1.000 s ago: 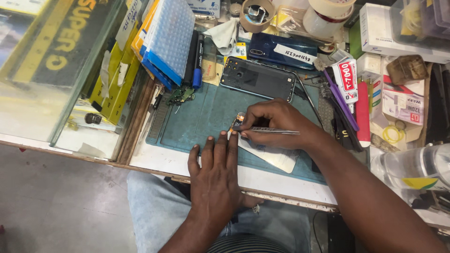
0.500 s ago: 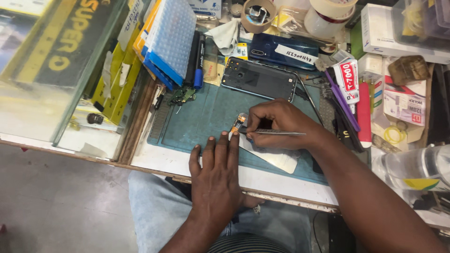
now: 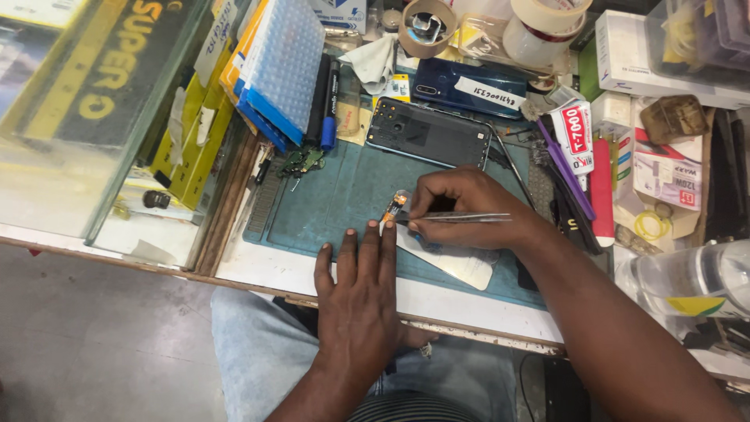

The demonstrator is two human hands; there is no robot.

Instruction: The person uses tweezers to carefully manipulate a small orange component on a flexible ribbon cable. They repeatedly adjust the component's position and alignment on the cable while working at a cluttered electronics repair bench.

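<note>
Hardly anything has shifted since a second ago: both hands are staying over the green work mat [image 3: 344,195], the right one having edged only slightly over the small part.

The left hand [image 3: 361,293] is lying flat, palm down, fingers straight and together, not gripping anything; its fingertips are pressing on the near end of a small orange flex-cable part [image 3: 394,206] that is resting on the mat. The right hand [image 3: 461,207] is closing its grip on a pair of metal tweezers [image 3: 461,218], held almost level, the tail pointing to the person's right and the tips reaching toward the orange part just beside the left fingertips. Whether the tips are actually pinching the part, I cannot tell.

Under the right hand a white card [image 3: 453,262] is lying on the mat. Just beyond the hands a dark phone back [image 3: 430,134] is lying face up, and past it a blue phone [image 3: 469,86] with a white label. A small green circuit board [image 3: 301,162] is sitting at the far left corner of the mat, near a blue marker [image 3: 330,105] and a blue tray of tiny compartments [image 3: 281,66]. To the right are lying a white glue tube [image 3: 574,137], a purple tool [image 3: 566,168] and a red pen-like tool [image 3: 601,191]. Two rolls of tape [image 3: 426,27] are sitting at the back of the counter [image 3: 266,270].
</note>
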